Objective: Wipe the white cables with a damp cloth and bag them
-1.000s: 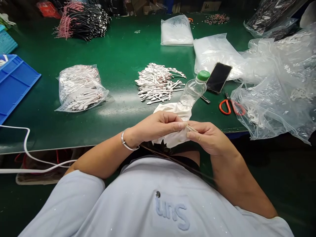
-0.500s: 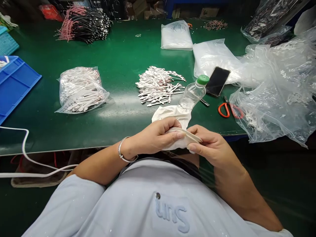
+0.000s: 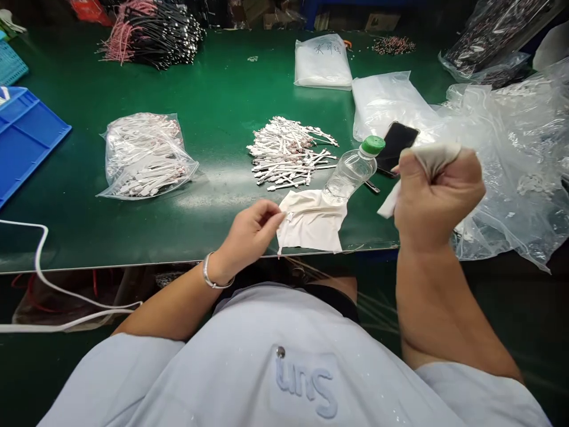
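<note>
My right hand (image 3: 433, 201) is raised over the table's right side, closed in a fist around a bunched white cloth (image 3: 438, 157); a loose corner of it hangs out at the left. My left hand (image 3: 251, 234) is at the table's front edge, thumb and forefinger drawn together. A short white cable (image 3: 285, 228) with a small connector lies by these fingertips; whether they pinch it I cannot make out. Underneath it is a second white cloth (image 3: 311, 228), spread flat. A clear bottle with a green cap (image 3: 372, 145) leans at this cloth's back corner.
Behind the cloth is a pile of short white cables (image 3: 291, 154). A plastic bag of similar cables (image 3: 144, 157) lies to the left, near a blue bin (image 3: 29, 142). At the right are a phone (image 3: 398, 142) and clear plastic bags (image 3: 502, 178). Black and pink cables (image 3: 153, 35) lie farther back.
My hands have parted. The right one has risen to the right with the cloth; the left has let go of it and moved left to the small cable. The flat cloth now shows fully.
</note>
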Demonstrator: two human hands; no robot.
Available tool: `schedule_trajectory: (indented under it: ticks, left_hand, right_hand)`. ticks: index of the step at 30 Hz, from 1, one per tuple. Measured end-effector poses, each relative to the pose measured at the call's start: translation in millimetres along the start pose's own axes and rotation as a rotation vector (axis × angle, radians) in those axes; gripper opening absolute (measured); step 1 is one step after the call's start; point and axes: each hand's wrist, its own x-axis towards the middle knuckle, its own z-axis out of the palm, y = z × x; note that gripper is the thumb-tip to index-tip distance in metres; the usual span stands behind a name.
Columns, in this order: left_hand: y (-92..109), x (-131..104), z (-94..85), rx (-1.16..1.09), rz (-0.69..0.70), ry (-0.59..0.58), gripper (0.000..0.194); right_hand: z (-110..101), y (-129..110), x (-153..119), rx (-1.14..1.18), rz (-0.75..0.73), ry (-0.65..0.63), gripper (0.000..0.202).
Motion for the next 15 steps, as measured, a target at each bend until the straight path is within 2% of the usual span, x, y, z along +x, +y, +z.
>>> schedule_trajectory:
  ticks: [2, 5, 7, 10, 12, 15]
  left_hand:
    - [-11.3, -5.3, -13.4, 0.025, -0.068, 0.084, 0.022]
    - [-25.6, -15.0, -26.6, 0.096, -0.11, 0.158, 0.021]
    - [-31.4, -19.4, -31.0, 0.166, -0.073, 0.165, 0.018]
    - [-34.8, -18.5, -32.4, 0.278, 0.062, 0.101, 0.016]
    - [-34.9, -12.6, -30.0, 0.358, 0.182, 0.036, 0.018]
    - [-34.4, -0.2, -21.7, 0.517, 0.321, -0.059, 0.022]
  right_hand:
    - [5.6, 16.7, 20.2, -0.233, -0.173, -0.028, 0.026]
    - [15.0, 32.1, 37.2, -0.477, -0.275, -0.169, 0.031]
    - [20.8, 34.5, 38.7, -0.568, -0.302, -0.259, 0.039]
    - [26.7, 32.7, 32.5, -0.642, -0.279, -0.348, 0.05]
    - [28.0, 33.5, 28.0, -0.63, -0.247, -0.331, 0.045]
    - [24.6, 46.6, 26.9, -0.44, -0.207, -0.172, 0.035]
